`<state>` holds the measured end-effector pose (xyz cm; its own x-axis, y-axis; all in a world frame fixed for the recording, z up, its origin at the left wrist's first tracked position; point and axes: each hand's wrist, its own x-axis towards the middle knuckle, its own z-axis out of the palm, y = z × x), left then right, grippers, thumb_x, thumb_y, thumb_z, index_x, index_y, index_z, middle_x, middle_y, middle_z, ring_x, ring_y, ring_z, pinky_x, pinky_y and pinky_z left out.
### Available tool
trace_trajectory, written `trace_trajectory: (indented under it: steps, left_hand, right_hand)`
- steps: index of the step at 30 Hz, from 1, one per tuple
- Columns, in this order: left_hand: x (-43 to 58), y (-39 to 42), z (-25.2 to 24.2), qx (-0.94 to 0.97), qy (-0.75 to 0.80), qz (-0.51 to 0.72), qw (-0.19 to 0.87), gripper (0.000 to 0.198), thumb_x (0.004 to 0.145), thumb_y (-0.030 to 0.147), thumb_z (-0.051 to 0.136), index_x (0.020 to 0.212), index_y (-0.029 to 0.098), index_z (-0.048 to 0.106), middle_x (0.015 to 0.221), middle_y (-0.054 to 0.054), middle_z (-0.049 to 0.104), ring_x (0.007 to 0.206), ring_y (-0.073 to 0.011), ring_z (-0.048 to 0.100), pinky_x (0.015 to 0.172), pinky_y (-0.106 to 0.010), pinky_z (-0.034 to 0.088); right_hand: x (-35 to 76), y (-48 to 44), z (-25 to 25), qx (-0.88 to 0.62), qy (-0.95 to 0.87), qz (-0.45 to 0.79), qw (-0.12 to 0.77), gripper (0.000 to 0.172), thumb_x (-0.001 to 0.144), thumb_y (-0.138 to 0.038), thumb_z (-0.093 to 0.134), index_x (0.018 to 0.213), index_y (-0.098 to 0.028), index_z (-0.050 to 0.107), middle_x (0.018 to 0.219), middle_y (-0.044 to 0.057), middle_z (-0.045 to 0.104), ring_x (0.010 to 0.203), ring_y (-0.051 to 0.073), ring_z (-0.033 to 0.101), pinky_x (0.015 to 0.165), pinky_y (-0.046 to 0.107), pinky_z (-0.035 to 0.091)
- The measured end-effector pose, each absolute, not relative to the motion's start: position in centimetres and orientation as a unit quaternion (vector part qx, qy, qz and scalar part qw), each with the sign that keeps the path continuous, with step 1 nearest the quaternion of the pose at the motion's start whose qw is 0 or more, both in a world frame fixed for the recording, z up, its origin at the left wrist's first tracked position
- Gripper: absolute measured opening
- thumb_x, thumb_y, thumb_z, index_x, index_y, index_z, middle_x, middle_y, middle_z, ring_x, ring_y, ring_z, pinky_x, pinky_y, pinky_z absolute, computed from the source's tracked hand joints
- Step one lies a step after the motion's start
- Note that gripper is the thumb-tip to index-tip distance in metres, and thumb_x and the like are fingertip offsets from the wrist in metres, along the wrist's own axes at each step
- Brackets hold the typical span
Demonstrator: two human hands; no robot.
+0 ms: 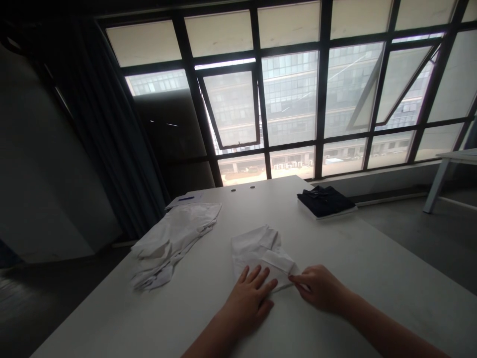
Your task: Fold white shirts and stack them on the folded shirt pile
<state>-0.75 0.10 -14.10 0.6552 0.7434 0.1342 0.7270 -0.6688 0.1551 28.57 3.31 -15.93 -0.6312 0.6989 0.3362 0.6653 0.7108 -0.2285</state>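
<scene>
Folded white garment (257, 253) pressed flat, lower centre, under the spread left hand (248, 293); its edge is pinched narrowly by the right hand (316, 288). That edge calls for turning next.

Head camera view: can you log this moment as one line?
left hand: flat on folded white shirt | right hand: fingertips at its edge | nearby: bunched white shirt

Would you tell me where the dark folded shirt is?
In the head view, the dark shirt lies far right on the white table, beyond the folded white garment.
</scene>
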Motion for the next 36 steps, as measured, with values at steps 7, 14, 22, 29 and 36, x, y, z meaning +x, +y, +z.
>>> trace_trajectory:
  steps: [7,14,22,29,36]
  left_hand:
    - [1.5,0.1,-14.4,0.893,0.437,0.105,0.038,0.073,0.09,0.064,0.058,0.154,0.045,0.031,0.147,-0.008,0.051,0.138,-0.0397,0.04,0.115,-0.072,0.018]
    - [1.6,0.3,-14.1,0.908,0.403,0.102,0.046,0.07,0.094,0.063,0.053,0.156,0.042,0.028,0.16,-0.007,0.035,0.149,-0.038,0.025,0.119,-0.069,0.013]
    - [2.2,0.3,-13.5,0.918,0.388,0.053,0.067,0.069,0.097,0.059,0.047,0.158,0.038,0.023,0.168,0.001,0.015,0.153,-0.0372,0.012,0.121,-0.067,0.01]
    - [2.4,0.1,-13.4,0.919,0.382,0.045,0.086,0.069,0.098,0.058,0.046,0.159,0.04,0.02,0.167,0.002,0.017,0.153,-0.0378,0.01,0.119,-0.071,0.008]
    - [2.5,-0.1,-13.5,0.916,0.386,0.058,0.09,0.068,0.099,0.057,0.045,0.159,0.039,0.019,0.167,0.001,0.018,0.153,-0.0368,0.01,0.12,-0.069,0.007]
  right_hand:
    - [27.1,3.8,-16.7,-0.498,-0.816,0.069,0.286,0.027,0.087,-0.047,0.063,0.077,-0.022,0.064,0.074,0.002,0.064,0.068,0.017,0.058,0.066,0.029,0.041]
    - [25.9,4.9,-17.3,-0.498,-0.775,0.129,0.367,0.012,0.089,-0.03,0.057,0.08,-0.022,0.06,0.082,0.003,0.064,0.078,0.02,0.059,0.073,0.031,0.044]
    - [25.6,5.2,-17.8,-0.534,-0.766,0.131,0.333,0.017,0.087,-0.032,0.059,0.073,-0.022,0.059,0.075,0.002,0.065,0.073,0.02,0.058,0.07,0.03,0.039]
    - [26.2,5.8,-17.8,-0.571,-0.75,0.133,0.307,0.019,0.091,-0.034,0.056,0.076,-0.023,0.056,0.072,0.001,0.067,0.068,0.018,0.06,0.064,0.028,0.035]
    - [26.6,6.0,-18.5,-0.572,-0.759,0.096,0.295,0.008,0.086,-0.023,0.057,0.093,-0.021,0.06,0.081,0.004,0.066,0.078,0.022,0.062,0.075,0.033,0.043]
